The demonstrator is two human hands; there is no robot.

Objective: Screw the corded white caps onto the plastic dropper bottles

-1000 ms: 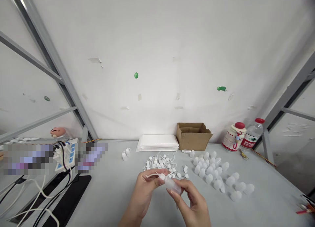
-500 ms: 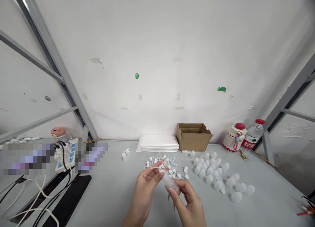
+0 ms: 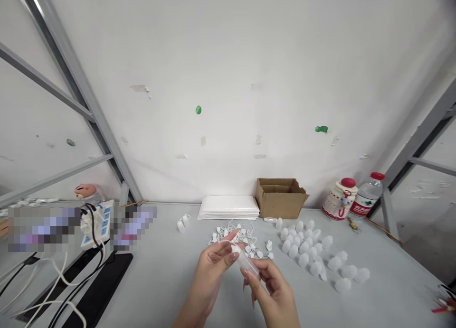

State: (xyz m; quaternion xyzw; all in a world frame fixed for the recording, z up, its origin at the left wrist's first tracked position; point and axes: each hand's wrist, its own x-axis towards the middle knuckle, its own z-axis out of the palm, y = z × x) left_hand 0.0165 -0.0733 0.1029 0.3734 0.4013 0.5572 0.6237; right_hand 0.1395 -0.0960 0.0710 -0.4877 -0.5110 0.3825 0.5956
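Note:
In front of me, my right hand (image 3: 272,283) is closed around a small translucent white tube (image 3: 248,264), which it holds at a tilt. My left hand (image 3: 213,266) pinches a white cap with a loop strap (image 3: 235,248) at the tube's upper end. Cap and tube meet there, but fingers hide how far they are joined. Just beyond my hands lies a heap of white caps with loops (image 3: 251,248). Several loose translucent tubes (image 3: 304,260) are spread to the right. Two capped white tubes (image 3: 181,226) stand at the back left.
A stack of white padded envelopes (image 3: 228,208) and an open cardboard box (image 3: 281,205) sit against the wall. At the back right are a cream-and-red flask (image 3: 338,200) and a water bottle (image 3: 366,195). Cables, a power strip (image 3: 103,228) and a black slab (image 3: 103,290) occupy the left.
Both hands stay nearly in place, still gripping the cap and tube. My right fingers have shifted slightly on the tube. The camera view has moved a little.

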